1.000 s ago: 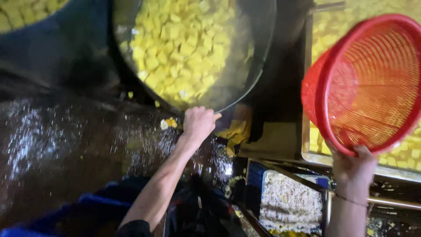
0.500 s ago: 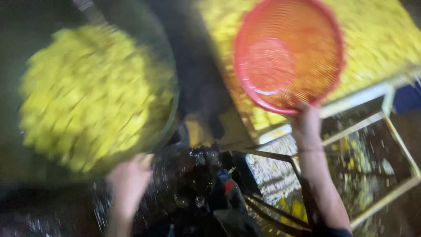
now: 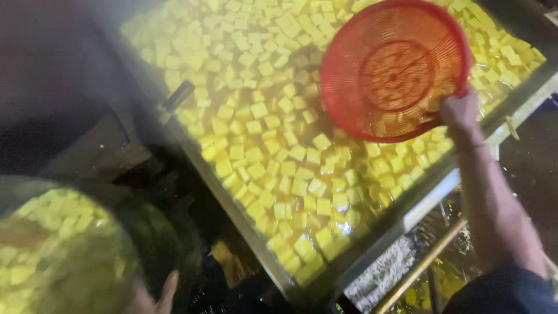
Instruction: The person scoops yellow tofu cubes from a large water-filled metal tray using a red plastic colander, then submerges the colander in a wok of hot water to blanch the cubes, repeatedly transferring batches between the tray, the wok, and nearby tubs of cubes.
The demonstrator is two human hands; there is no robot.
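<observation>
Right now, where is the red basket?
In the head view, the red basket is at upper right, gripped at its rim by the right hand over the rectangular tray of yellow cubes.

Your right hand [image 3: 459, 113] is bare, with a thin band at the wrist and a forearm uncovered up to a dark sleeve [image 3: 503, 291] near the elbow. Your left hand [image 3: 152, 295] is also bare, blurred at the frame's lower edge, only fingertips showing.
</observation>
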